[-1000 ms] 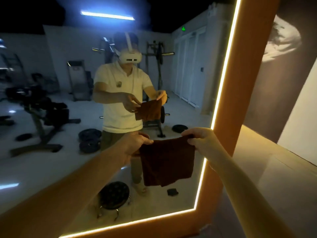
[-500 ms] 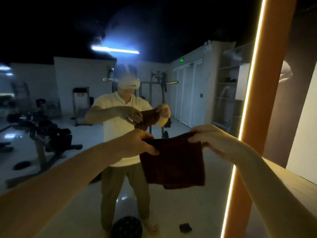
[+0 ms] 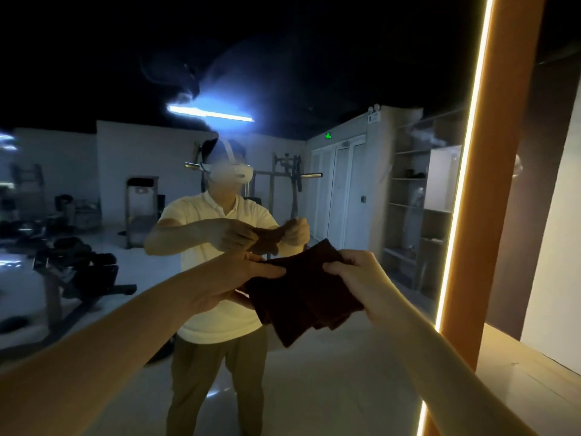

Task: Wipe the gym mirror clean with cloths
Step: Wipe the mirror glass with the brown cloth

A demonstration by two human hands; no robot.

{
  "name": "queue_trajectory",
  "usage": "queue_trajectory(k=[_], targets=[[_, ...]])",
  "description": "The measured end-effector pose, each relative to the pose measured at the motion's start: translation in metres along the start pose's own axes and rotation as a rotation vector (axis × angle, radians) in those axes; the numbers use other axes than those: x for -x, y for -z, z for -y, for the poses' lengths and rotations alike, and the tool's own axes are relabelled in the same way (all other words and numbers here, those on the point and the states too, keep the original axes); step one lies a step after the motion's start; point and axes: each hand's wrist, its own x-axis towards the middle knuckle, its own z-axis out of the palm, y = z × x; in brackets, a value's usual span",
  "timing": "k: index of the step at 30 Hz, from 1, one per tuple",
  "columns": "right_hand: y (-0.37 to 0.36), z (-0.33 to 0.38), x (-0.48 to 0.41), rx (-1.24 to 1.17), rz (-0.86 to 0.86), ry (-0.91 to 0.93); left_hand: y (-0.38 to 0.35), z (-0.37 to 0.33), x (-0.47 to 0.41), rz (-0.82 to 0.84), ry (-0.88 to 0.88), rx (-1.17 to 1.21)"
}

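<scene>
Both hands hold a dark reddish-brown cloth (image 3: 301,297) up in the air in front of the mirror (image 3: 345,388), apart from the glass. The left hand (image 3: 239,278) pinches the cloth's left edge, with one digit flat along the top and the rest of the hand underneath. The right hand (image 3: 355,272) grips the right edge with its fingers curled over it. The cloth hangs folded and tilted, its lower corner pointing down.

The two forearms and the cloth cover the middle of the glass and hide part of the reflected person (image 3: 217,278), who wears a pale shirt and a white headset (image 3: 231,174). The mirror also reflects a weight bench (image 3: 78,272) on the left, a rack with a barbell (image 3: 289,180) behind the person, double doors (image 3: 342,190) under a green sign (image 3: 328,135), open shelves (image 3: 415,215) and a ceiling tube light (image 3: 210,114). A glowing strip (image 3: 465,184) runs along the mirror's right edge, next to an orange frame (image 3: 503,184). A wooden ledge (image 3: 534,379) sits at the lower right
</scene>
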Motion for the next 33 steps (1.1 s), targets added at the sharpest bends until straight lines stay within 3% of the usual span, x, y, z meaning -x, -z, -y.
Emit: queue_trajectory(k=[3, 6, 9, 13, 18, 20, 22, 24, 26, 28, 33], targets=[[-0.01, -0.001, -0.005, 0.612, -0.266, 0.424, -0.012, -0.009, -0.013, -0.079, -0.024, 0.035], [-0.017, -0.001, -0.004, 0.777, -0.396, 0.746, -0.024, -0.018, -0.027, -0.138, 0.039, 0.059], [-0.018, -0.004, -0.006, 0.736, -0.386, 0.861, -0.035, -0.033, -0.034, -0.122, 0.06, 0.104], [-0.015, -0.011, -0.007, 0.819, -0.288, 0.913, -0.032, -0.046, -0.046, -0.021, -0.094, 0.414], [-0.009, -0.005, -0.008, 0.866, -0.082, 0.855, -0.033, -0.06, -0.045, -0.171, -0.191, 0.116], [-0.005, 0.0, -0.013, 0.761, -0.094, 0.878, -0.027, -0.07, -0.049, -0.201, -0.203, -0.018], [0.003, 0.01, -0.023, 0.528, -0.234, 0.833, -0.013, -0.083, -0.053, -0.187, -0.194, -0.066], [0.015, 0.03, -0.038, 0.253, -0.275, 0.643, 0.001, -0.1, -0.058, -0.141, -0.238, -0.163], [0.023, 0.053, -0.05, -0.038, -0.043, 0.406, 0.008, -0.117, -0.062, -0.139, -0.31, -0.267], [0.027, 0.067, -0.06, -0.284, 0.145, 0.282, 0.014, -0.128, -0.066, -0.172, -0.389, -0.258], [0.011, 0.085, -0.079, -0.684, 0.261, 0.215, 0.021, -0.15, -0.078, -0.386, -0.549, -0.135]])
